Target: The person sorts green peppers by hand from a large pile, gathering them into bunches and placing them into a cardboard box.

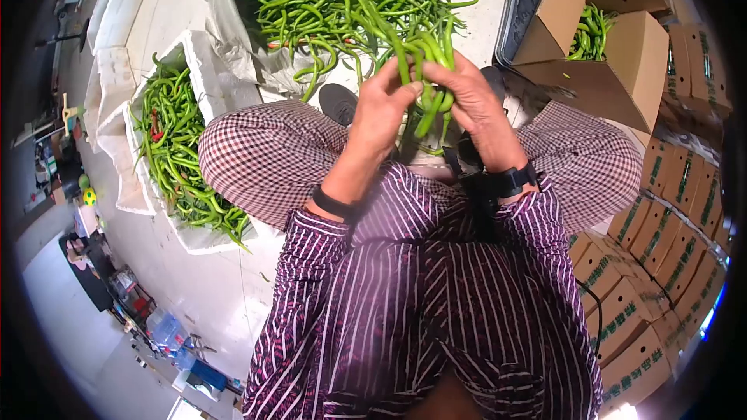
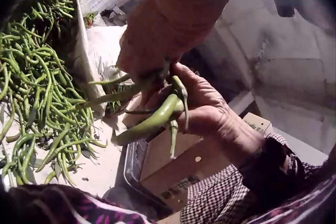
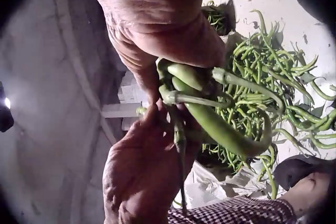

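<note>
Both hands meet in front of the body and hold a small bunch of green peppers [image 1: 433, 50]. The left hand [image 1: 381, 109] grips peppers at the bunch's left side, thumb against them. From the other side the right hand [image 1: 473, 101] curls its fingers round the bunch. In the left wrist view a thick pepper [image 2: 149, 124] hangs below the right hand [image 2: 207, 108]. In the right wrist view a curved pepper [image 3: 223, 132] and several stems show between the hands; the palms hide part of the bunch.
A large heap of peppers [image 1: 334, 0] lies beyond the hands. At the left stands a white-lined container [image 1: 198, 70] of peppers. An open cardboard box [image 1: 583, 89] with peppers is at the right, near a dark tray [image 1: 523, 8]. Stacked cartons [image 1: 638, 319] fill the lower right.
</note>
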Demonstrator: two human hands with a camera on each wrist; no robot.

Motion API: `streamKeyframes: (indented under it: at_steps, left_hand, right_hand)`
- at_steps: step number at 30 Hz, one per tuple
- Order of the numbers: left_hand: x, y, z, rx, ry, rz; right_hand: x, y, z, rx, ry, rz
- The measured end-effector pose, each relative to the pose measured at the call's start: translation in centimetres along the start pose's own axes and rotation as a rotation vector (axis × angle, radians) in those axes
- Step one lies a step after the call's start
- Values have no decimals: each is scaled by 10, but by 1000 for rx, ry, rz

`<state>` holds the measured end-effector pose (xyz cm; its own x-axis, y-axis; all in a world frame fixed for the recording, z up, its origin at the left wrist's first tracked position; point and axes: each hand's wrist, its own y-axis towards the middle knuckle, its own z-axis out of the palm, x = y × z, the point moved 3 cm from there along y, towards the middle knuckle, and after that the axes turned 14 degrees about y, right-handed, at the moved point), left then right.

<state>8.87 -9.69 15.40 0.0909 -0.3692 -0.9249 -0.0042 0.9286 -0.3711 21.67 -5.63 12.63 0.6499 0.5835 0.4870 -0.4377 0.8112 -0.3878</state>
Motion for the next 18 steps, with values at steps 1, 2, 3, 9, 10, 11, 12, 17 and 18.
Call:
streamKeyframes:
  at_steps: [1, 2, 3, 9, 10, 11, 12, 17, 18]
  left_hand:
    - [1, -1, 2, -17, -11, -34]
    - [2, -2, 3, -37, -21, -68]
    - [3, -1, 1, -36, -20, -65]
    - [5, 2, 2, -3, -371, -50]
    - [8, 4, 1, -1, -372, -50]
    - [12, 6, 2, 24, -410, -62]
    - [11, 6, 2, 48, -448, -76]
    - [11, 2, 11, -29, -421, -180]
    - [13, 1, 14, -28, -421, -179]
  right_hand:
    - [1, -1, 0, 7, -44, -11]
    - [2, -2, 1, 16, -87, -20]
    - [3, -3, -2, 18, -87, -22]
    - [5, -2, -10, 113, 172, 61]
    - [4, -2, -12, 112, 170, 59]
    - [3, -3, -15, 124, 178, 52]
    - [3, -4, -12, 136, 186, 47]
    - [-5, -15, -2, 74, -125, 28]
    - [-9, -16, -4, 76, -318, 32]
